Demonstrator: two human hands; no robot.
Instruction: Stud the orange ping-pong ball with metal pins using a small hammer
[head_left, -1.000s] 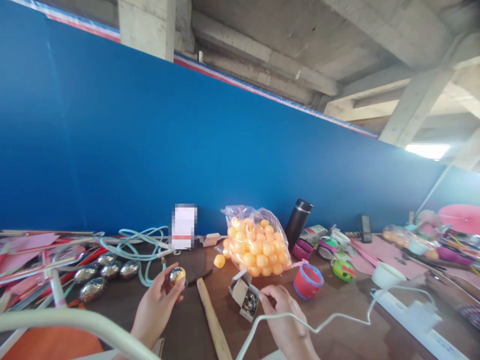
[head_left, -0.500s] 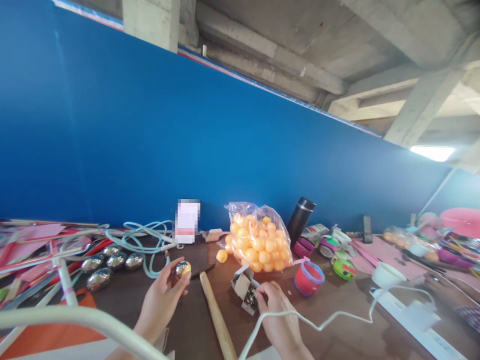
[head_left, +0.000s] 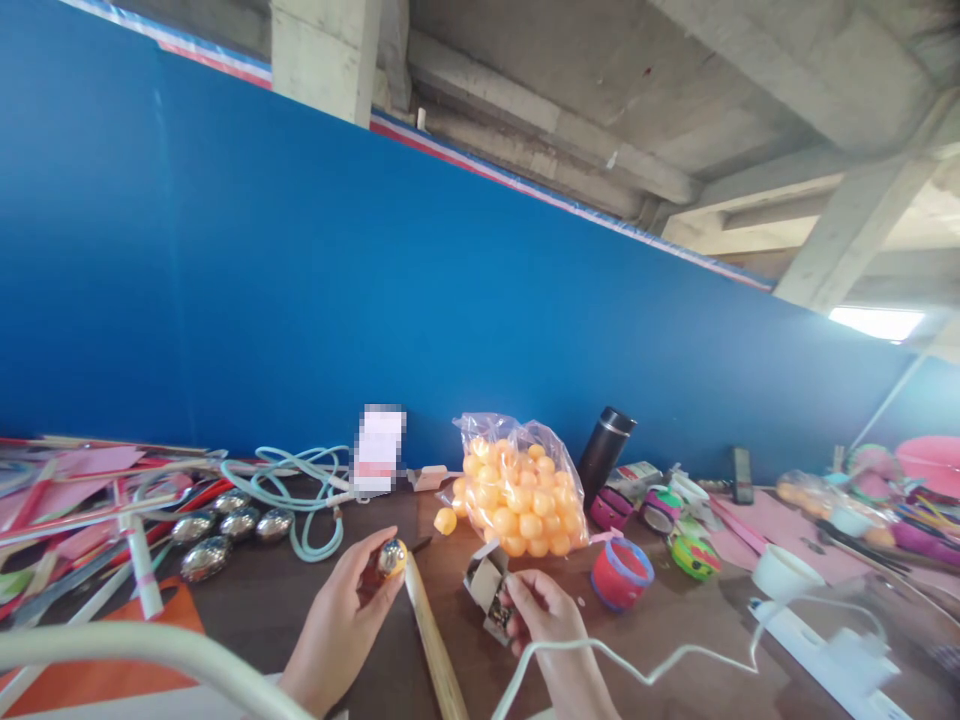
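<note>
My left hand pinches an orange ping-pong ball whose facing side is covered with shiny silver metal pieces. To its right, my right hand is at a small open cardboard box. The box lies tilted, with small shiny metal pieces, perhaps thumbtacks, at its mouth. The right fingertips are closed together by that mouth; what lies between them is hidden. Between the hands a wooden stick rests on the brown table. Behind the box stands a clear bag of orange balls, with one loose orange ball beside it.
Several silver-covered balls sit at left by a pale blue cable. A white cable crosses before my right hand to a power strip. A black bottle, red cup and white cup stand rightward.
My left hand has moved slightly right with the ball, turning its silver side toward me. My right hand stays at the box. The whole view has shifted a little.
</note>
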